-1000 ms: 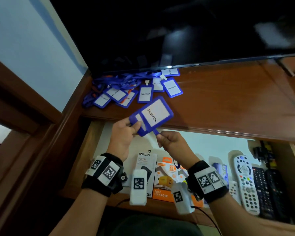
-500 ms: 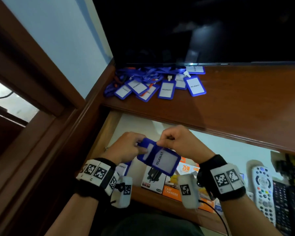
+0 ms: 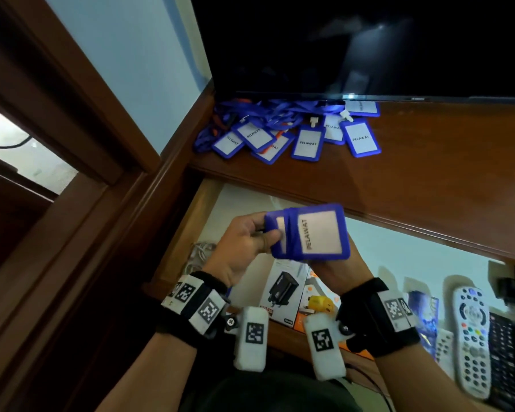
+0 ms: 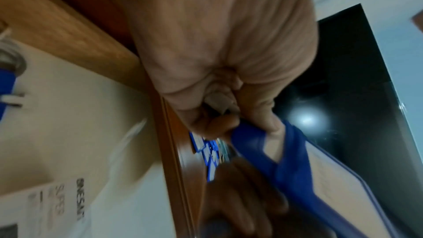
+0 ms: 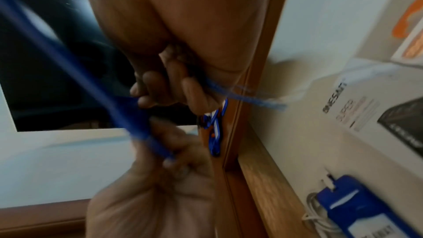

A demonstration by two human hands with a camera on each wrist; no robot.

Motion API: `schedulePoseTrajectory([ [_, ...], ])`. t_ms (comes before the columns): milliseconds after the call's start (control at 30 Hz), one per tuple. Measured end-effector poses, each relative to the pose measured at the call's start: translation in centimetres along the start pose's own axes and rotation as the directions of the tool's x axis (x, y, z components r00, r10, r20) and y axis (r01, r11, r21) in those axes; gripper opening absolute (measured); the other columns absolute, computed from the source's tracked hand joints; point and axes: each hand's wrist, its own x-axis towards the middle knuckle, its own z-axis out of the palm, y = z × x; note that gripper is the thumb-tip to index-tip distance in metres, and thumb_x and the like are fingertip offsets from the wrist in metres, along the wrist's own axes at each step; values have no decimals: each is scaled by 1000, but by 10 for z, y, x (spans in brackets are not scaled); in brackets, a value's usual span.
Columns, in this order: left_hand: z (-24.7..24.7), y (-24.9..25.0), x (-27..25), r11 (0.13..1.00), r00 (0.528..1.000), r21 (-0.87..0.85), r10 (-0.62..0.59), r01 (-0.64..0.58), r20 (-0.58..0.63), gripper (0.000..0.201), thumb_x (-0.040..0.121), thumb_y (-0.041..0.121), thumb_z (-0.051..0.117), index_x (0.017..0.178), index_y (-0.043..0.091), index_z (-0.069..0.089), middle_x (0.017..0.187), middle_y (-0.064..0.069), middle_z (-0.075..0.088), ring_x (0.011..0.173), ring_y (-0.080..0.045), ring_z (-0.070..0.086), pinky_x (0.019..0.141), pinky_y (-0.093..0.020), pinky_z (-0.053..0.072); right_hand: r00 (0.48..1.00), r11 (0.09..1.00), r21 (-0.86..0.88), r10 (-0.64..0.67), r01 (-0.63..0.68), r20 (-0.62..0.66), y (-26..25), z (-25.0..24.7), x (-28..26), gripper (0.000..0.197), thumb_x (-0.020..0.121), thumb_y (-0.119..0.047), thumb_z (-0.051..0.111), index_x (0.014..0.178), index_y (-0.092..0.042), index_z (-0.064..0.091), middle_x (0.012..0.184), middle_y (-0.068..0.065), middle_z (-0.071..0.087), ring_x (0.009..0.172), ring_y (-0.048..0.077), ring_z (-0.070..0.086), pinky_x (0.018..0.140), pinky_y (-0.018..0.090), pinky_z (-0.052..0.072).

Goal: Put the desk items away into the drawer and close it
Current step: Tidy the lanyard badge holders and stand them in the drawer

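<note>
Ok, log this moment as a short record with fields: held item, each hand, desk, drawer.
held item: blue badge holders reading PELAWAT, at least two stacked, held above the open drawer
left hand: thumb and fingers pinch the stack's left edge
right hand: grips the stack from below, mostly hidden
desk: pile of badge holders with lanyards below the dark screen
drawer: open; charger boxes, white remote

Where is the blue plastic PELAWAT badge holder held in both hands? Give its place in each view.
Head: blue plastic badge holder, centre, above the open drawer.
Left wrist: lower right, blue edge, blurred.
Right wrist: blurred blue streak, left of centre.
Shared landmark: pile of blue badge holders on the desk.
</note>
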Motion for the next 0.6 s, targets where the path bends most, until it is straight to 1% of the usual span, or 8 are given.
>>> schedulePoseTrajectory([
  [67, 8, -2, 2, 992, 999, -129, 7, -13, -43, 25, 92, -7, 46, 101, 8, 63, 86, -1, 74, 80, -15, 71, 67, -25, 56, 999, 998, -47, -42, 42, -3, 2, 6, 2, 23, 92, -16, 55, 70, -16, 61, 54, 1, 50, 43, 9, 40, 43, 20, 35],
  [133, 12, 0, 4, 965, 998, -261, -1, -15, -60, 23, 92, -5, 44, 102, 5, 62, 82, -4, 75, 75, -17, 72, 63, -25, 56, 999, 999, -34, -32, 32, -1, 0, 10, 5, 27, 99, -9, 41, 76, -11, 56, 53, 2, 44, 42, 9, 31, 43, 20, 30],
  [200, 12, 2, 8, 940, 997, -339, 4, -30, -78, 21, 87, 4, 50, 104, 4, 63, 89, -6, 74, 82, -18, 71, 70, -30, 57, 1000, 999, -28, -24, 24, -1, 0, 13, 7, 24, 98, -6, 37, 80, -7, 53, 53, 4, 40, 43, 11, 28, 44, 21, 30],
  [267, 11, 1, 11, 923, 996, -384, -2, -30, -85, 32, 79, 14, 55, 108, 2, 62, 95, -9, 72, 87, -20, 70, 77, -33, 57, 1000, 1000, -25, 6, -7, -21, 1, 15, 8, 25, 95, 0, 35, 80, -7, 53, 50, 5, 38, 42, 12, 27, 44, 22, 30],
  [300, 10, 1, 13, 919, 997, -394, -10, -23, -82, 35, 77, 16, 55, 108, 1, 62, 95, -11, 72, 85, -21, 69, 77, -33, 57, 999, 1000, -17, 25, -25, -33, 1, 15, 9, 25, 94, 1, 34, 80, -7, 53, 49, 5, 39, 41, 12, 27, 44, 22, 30],
  [400, 5, -2, 20, 911, 997, -411, -9, -21, -71, 32, 77, 16, 55, 104, 3, 64, 92, -9, 73, 82, -21, 69, 72, -31, 56, 997, 996, 48, 80, -79, -15, 2, 18, 12, 21, 93, -2, 37, 82, -7, 55, 48, 5, 42, 39, 12, 29, 43, 22, 32],
  [467, 2, -2, 23, 913, 998, -407, -6, -20, -62, 29, 77, 15, 55, 101, 5, 65, 89, -7, 74, 80, -19, 70, 71, -29, 56, 994, 991, 82, 108, -108, 16, 2, 19, 14, 17, 90, -4, 40, 82, -8, 55, 47, 5, 43, 39, 12, 29, 42, 22, 32],
  [600, -7, -3, 31, 920, 998, -391, -16, -11, -67, 25, 79, 11, 54, 100, 4, 65, 88, -5, 74, 84, -16, 68, 79, -28, 55, 987, 982, 114, 141, -149, 81, 6, 21, 26, 8, 82, -13, 47, 82, -7, 54, 46, 4, 42, 38, 12, 30, 43, 21, 31],
])
